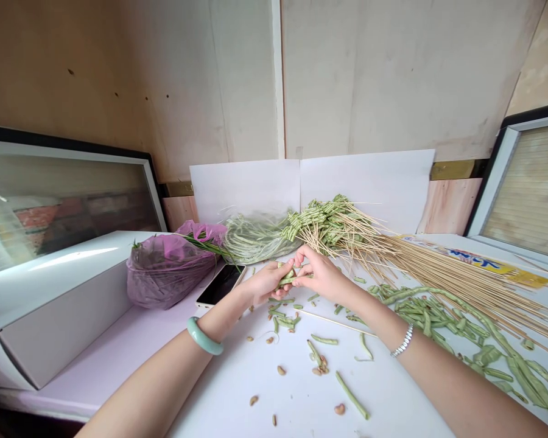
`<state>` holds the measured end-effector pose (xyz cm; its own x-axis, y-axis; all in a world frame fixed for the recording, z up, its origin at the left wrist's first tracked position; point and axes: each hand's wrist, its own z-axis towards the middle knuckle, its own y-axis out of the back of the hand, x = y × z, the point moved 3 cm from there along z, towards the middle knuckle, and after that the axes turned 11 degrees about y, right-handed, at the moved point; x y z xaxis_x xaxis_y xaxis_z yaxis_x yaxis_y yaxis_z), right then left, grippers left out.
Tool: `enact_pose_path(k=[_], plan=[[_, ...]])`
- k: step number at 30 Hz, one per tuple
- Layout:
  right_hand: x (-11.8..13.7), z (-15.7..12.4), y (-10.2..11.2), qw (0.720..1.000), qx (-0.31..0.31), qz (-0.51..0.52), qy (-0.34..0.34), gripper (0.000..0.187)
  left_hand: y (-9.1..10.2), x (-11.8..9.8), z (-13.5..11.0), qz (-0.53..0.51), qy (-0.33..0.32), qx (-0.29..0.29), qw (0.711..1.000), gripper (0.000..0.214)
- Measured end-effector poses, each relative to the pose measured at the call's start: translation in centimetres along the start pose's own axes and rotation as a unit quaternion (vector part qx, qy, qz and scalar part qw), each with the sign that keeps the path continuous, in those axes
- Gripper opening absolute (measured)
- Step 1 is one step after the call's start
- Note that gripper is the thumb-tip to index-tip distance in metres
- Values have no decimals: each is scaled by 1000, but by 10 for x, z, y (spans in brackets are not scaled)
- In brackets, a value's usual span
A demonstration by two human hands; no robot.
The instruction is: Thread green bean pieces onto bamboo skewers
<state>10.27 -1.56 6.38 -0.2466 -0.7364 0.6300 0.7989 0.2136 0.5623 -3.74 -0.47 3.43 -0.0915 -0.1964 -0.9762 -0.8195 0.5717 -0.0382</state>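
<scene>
Over the middle of the white table, my left hand (274, 281) is closed around several short pieces of green bean (287, 281). My right hand (315, 271) meets it from the right, its fingertips pinched on the end of a bean piece. The exact grip is partly hidden by the fingers. Below the hands lie cut bean pieces (283, 319), a single thin bamboo skewer (333, 319) and brown bean seeds (281, 370). To the right is a heap of bean pieces (432, 316) with a long bean (466, 310) across it.
Bamboo skewers (466, 286) spread at right, beside skewered beans (338, 219) piled at the back. Long beans in clear plastic (256, 237), a purple bag (168, 271) and a phone (221, 285) are left of them. A white box (68, 322) stands far left.
</scene>
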Motion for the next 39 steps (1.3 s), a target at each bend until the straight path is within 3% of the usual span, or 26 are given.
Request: enact_pose_path(k=[5, 9, 14, 18, 21, 25, 31, 36, 39], plan=[[-8, 1, 8, 997, -13, -81, -7, 31, 3, -3, -4, 62, 2, 23, 998, 50], [-15, 0, 10, 994, 48, -96, -18, 24, 9, -6, -6, 99, 0, 43, 994, 45], [-8, 0, 3, 989, 148, 10, -6, 37, 7, -9, -13, 101, 2, 116, 988, 38], [5, 0, -4, 975, 186, 119, 12, 37, -3, -14, -20, 80, 6, 172, 982, 36], [12, -1, -6, 970, 176, 163, 25, 40, -8, -17, -26, 55, 2, 195, 979, 37], [14, 2, 10, 979, 83, 178, 50, 51, -8, -20, -31, 27, 1, 220, 975, 42], [4, 3, 35, 994, 10, 97, 39, 44, 1, -19, -20, -71, -40, 140, 987, 48], [1, 4, 27, 999, -26, -4, 37, 20, 14, -10, -3, -120, -31, 72, 990, 33], [1, 5, 22, 999, -7, -25, 45, 33, 21, -5, 3, -127, -23, 40, 991, 24]])
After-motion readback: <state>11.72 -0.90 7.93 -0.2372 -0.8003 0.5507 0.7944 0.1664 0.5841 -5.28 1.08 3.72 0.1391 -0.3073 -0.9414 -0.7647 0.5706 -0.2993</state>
